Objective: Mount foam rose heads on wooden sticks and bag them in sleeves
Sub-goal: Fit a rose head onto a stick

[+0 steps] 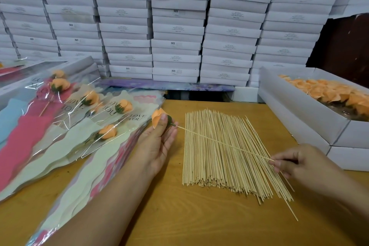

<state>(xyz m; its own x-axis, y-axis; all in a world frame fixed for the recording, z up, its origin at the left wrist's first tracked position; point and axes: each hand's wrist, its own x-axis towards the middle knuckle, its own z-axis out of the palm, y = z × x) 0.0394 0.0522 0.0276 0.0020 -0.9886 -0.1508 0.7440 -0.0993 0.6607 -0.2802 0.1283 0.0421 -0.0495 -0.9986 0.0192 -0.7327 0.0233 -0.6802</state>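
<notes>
Boxes (177, 26), white and flat, are stacked in columns across the whole back of my view, some printed SGS. Below them I see the wooden table (199, 221), and along its far edge a purple patterned strip (169, 86). On the right sits an open white carton (299, 114) resting on another white box, filled with loose orange foam rose heads (329, 92). On the left is a fanned pile of clear sleeves (65, 146) with pink, cream and blue paper backing and LOVE YOU print; I count about five finished roses (107, 133) already bagged and lying on top. Mid-table lies a bundle of wooden sticks (223, 154), roughly parallel, running away from me, with a few strays splayed off at the near right corner. Left hand (157, 144) is palm up just left of the bundle, beside the edge of the sleeve pile, thumb and fingertips pinching one orange rose head (156, 117) by its petals, green base pointing right. A single stick (223, 141) runs from that green base diagonally over the bundle to the right hand (299, 163), which pinches its near end between thumb and forefinger, other fingers curled under. Stick tip is at the rose base; how deep it sits I cannot tell.
</notes>
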